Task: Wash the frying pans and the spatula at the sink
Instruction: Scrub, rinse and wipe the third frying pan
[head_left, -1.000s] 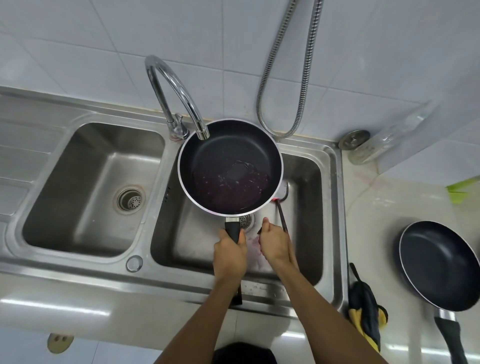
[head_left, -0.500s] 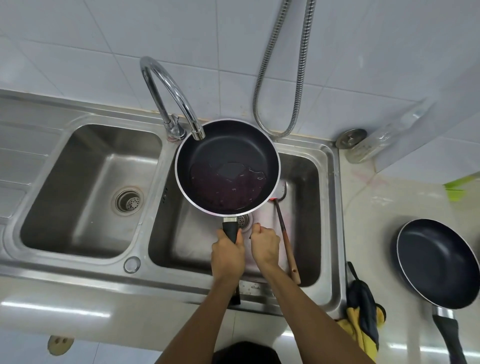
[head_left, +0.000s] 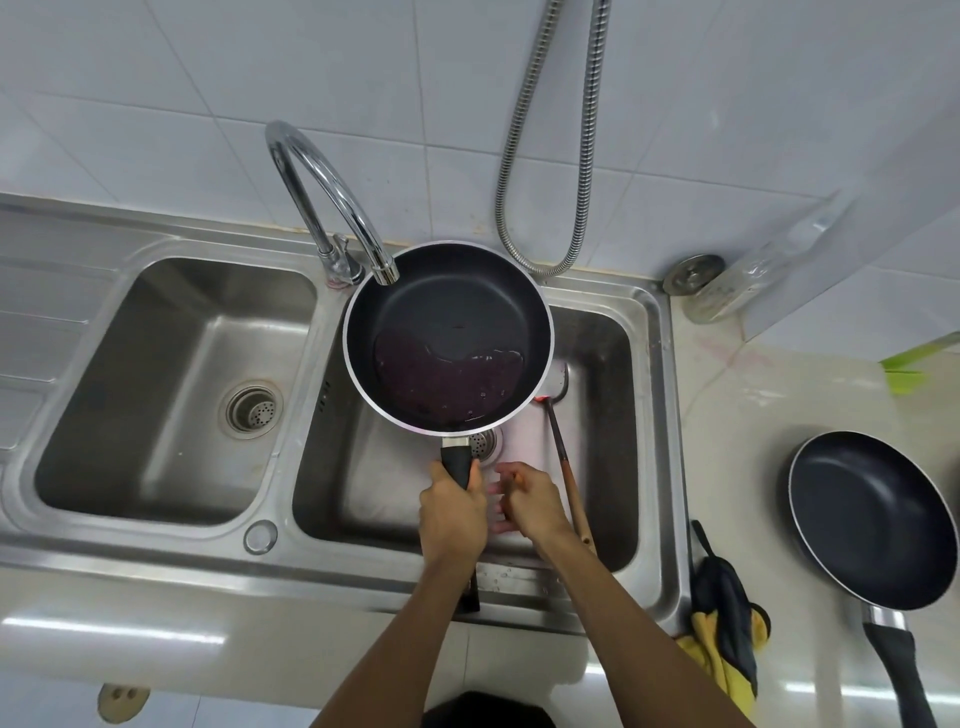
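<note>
Left hand (head_left: 451, 512) firm around the frying pan (head_left: 452, 312) handle, right hand (head_left: 535, 501) slack and empty beside the spatula (head_left: 563, 457).

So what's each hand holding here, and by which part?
The left hand grips the frying pan by its black handle. The right hand holds nothing; the spatula lies in the sink beside it.

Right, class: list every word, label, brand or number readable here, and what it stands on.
No text can be read.
Faint marks on the front rim of the sink: too blurred to read.
No lettering on the held frying pan, the counter frying pan or the clear bottle.
</note>
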